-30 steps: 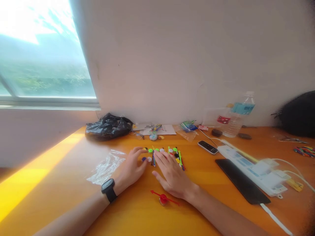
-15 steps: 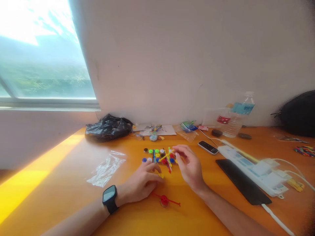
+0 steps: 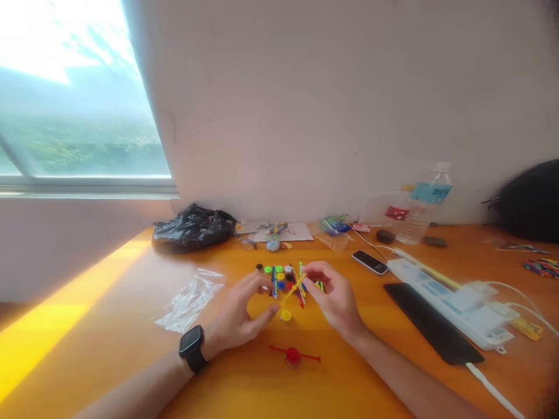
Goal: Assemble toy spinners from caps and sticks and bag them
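Observation:
Between the thumb and fingers of my right hand (image 3: pixel 335 298) is a yellow plastic arrow (image 3: pixel 290 291), its lower end slanting down to the left. My left hand (image 3: pixel 236 309) has its thumb and fingers apart, holding nothing, left of a small yellow disc (image 3: pixel 286 315) on the table. Nearer to me lies a red spinner (image 3: pixel 292 356), a red arrow crossing a round base. Just beyond my hands are coloured discs, among them a green disc (image 3: pixel 280 269), and a blue arrow (image 3: pixel 274 280). My right fingers partly cover the pieces on the right.
A clear plastic bag (image 3: pixel 191 302) lies left of my hands, with a black bag (image 3: pixel 194 228) behind it. To the right are a black phone (image 3: pixel 430 323) on a cable, a white power strip (image 3: pixel 441 302), a small black-and-white device (image 3: pixel 370 262) and a water bottle (image 3: pixel 430 201).
My left hand has come off the yellow disc, moving left and opening. My right hand still holds the yellow arrow, now lower and more steeply tilted.

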The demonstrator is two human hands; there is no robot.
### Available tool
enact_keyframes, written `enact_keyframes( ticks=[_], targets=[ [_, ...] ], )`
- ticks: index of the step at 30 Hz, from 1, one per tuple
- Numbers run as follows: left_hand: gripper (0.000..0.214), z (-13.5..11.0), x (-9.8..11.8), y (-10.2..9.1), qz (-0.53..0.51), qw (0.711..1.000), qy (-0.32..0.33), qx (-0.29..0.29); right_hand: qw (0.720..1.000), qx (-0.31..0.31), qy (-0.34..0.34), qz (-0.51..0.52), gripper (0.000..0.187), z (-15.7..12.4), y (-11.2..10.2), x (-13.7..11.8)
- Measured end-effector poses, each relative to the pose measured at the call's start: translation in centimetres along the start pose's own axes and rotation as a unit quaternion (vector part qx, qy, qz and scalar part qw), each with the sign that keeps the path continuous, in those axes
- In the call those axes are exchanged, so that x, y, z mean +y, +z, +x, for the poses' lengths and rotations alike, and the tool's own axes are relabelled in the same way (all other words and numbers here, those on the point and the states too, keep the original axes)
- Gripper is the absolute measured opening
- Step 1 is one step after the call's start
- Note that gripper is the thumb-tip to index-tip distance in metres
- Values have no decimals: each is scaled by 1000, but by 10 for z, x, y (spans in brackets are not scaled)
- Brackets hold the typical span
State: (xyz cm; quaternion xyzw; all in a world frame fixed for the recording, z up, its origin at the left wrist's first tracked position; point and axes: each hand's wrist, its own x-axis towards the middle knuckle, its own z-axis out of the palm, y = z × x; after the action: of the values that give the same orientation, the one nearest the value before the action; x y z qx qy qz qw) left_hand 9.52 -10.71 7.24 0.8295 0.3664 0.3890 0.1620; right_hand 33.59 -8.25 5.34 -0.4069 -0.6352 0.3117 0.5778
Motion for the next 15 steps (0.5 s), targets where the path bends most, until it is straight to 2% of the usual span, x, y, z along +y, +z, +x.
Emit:
enact_keyframes(
  ticks=[4, 8, 15],
  targets=[
    [32, -4, -9, 13, -3, 1000, 8, 1, 998, -37, -30, -51, 12, -1, 2, -1],
    [17, -3, -11, 18, 42, 999, 21, 3, 989, -106, -56, -89, 11, -1, 0, 5],
    [25, 3, 1, 7, 69, 997, 1, -20, 978, -188, -2, -94, 13, 1, -5, 3]
  ],
)
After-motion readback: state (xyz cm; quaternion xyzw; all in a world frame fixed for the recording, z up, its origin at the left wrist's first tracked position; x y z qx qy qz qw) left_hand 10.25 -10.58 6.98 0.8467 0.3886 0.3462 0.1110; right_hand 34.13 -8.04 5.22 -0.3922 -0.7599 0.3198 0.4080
